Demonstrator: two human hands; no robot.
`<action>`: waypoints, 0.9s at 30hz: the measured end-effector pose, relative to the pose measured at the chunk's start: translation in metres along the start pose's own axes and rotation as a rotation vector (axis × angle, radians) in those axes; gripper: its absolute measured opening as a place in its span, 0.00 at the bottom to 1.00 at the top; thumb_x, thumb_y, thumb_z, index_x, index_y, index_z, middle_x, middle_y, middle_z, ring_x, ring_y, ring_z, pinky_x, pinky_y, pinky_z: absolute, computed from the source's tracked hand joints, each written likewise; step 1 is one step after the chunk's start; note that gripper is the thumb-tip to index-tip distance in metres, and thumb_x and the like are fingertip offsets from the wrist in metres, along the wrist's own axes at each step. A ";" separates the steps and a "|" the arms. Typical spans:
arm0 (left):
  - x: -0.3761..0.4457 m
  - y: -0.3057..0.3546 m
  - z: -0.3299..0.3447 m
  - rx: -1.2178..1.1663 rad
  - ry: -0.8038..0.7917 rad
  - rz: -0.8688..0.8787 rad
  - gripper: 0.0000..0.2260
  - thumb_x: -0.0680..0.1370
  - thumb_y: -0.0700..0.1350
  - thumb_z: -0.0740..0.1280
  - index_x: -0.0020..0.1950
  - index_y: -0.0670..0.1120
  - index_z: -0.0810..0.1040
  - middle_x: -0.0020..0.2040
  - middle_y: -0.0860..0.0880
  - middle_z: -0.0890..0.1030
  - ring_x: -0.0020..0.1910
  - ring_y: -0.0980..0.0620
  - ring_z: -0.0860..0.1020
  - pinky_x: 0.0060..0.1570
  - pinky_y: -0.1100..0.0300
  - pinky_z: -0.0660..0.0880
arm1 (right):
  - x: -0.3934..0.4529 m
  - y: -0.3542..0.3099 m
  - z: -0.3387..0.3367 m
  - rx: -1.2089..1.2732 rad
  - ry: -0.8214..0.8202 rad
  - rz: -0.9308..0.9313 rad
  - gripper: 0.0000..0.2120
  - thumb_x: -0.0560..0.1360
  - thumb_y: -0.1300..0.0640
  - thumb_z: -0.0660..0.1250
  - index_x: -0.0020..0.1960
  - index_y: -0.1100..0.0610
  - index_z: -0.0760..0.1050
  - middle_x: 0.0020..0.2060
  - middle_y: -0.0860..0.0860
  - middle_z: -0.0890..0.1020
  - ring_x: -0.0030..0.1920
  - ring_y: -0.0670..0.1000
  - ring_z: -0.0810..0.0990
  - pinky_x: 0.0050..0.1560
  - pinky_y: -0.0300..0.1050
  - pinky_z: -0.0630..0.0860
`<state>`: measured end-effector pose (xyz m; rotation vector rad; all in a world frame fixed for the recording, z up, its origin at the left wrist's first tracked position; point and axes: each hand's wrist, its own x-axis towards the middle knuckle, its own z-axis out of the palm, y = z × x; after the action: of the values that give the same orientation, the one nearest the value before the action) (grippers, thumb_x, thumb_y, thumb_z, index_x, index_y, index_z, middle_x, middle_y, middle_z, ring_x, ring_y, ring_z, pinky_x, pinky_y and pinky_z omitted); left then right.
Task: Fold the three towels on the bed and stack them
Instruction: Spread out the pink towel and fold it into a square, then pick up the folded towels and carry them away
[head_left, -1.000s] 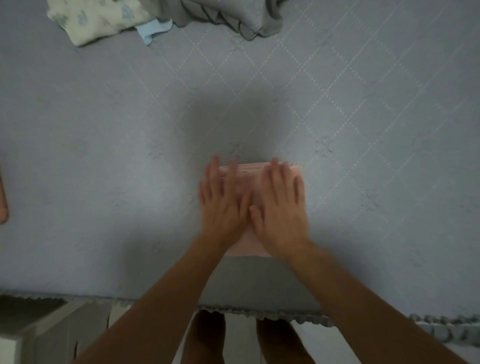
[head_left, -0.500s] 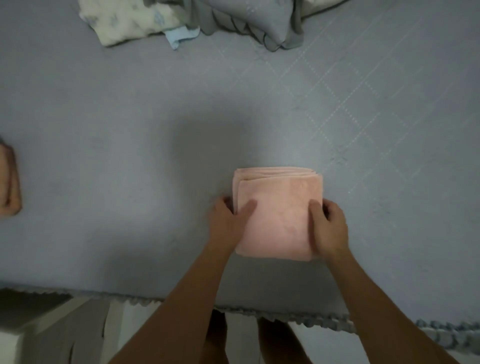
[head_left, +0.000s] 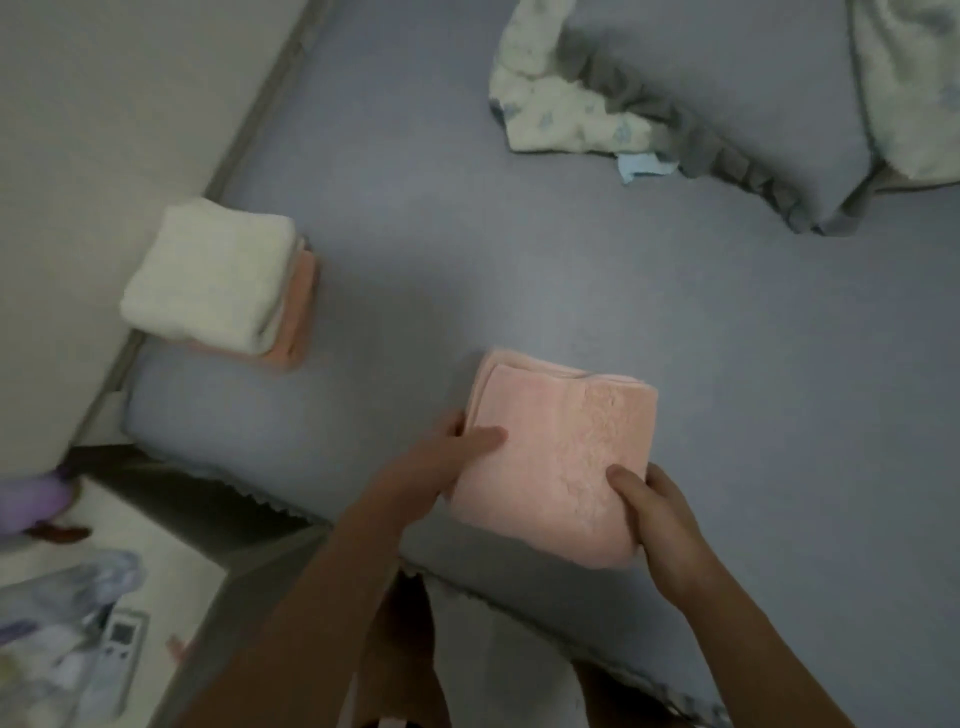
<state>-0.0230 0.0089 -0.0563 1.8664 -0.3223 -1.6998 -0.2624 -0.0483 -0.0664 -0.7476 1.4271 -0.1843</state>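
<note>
Both hands, left (head_left: 447, 457) and right (head_left: 660, 514), gripped the folded pink towel (head_left: 556, 457) by its sides, thumbs on top, likely to carry it flat to the stack (head_left: 208, 275) at left.

Your left hand (head_left: 447, 457): bare, no rings.
Your right hand (head_left: 660, 514): bare, no rings.
Your forearms: bare, no sleeves.

Both hands (head_left: 662, 525) gripping folded pink towel (head_left: 558, 457), two-towel stack (head_left: 218, 280) nearby

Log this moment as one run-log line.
phase: carry to stack | left hand: grips pink towel | right hand: grips it | stack: white towel on orange towel, by wall
</note>
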 end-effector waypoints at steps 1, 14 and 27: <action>-0.009 0.008 -0.038 0.022 0.026 0.026 0.26 0.70 0.53 0.70 0.66 0.47 0.74 0.60 0.47 0.82 0.58 0.44 0.80 0.58 0.39 0.75 | 0.001 -0.015 0.035 -0.041 -0.046 -0.013 0.18 0.77 0.52 0.66 0.66 0.55 0.72 0.58 0.52 0.81 0.54 0.53 0.82 0.49 0.51 0.79; 0.027 0.094 -0.471 0.018 0.413 0.227 0.21 0.72 0.59 0.70 0.60 0.49 0.81 0.55 0.50 0.85 0.55 0.48 0.83 0.57 0.50 0.78 | 0.072 -0.170 0.495 -0.197 0.027 -0.145 0.19 0.74 0.47 0.65 0.58 0.58 0.74 0.55 0.55 0.80 0.55 0.58 0.79 0.59 0.58 0.75; 0.088 0.039 -0.493 -0.331 -0.032 -0.106 0.27 0.66 0.55 0.77 0.63 0.50 0.79 0.56 0.47 0.85 0.53 0.47 0.84 0.45 0.54 0.81 | 0.128 -0.117 0.473 -0.021 -0.314 0.187 0.40 0.66 0.33 0.67 0.73 0.49 0.64 0.65 0.53 0.77 0.63 0.57 0.76 0.67 0.60 0.70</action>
<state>0.4756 0.0566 -0.1004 1.6386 0.0470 -1.7331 0.2382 -0.0388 -0.1229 -0.6245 1.1917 0.0902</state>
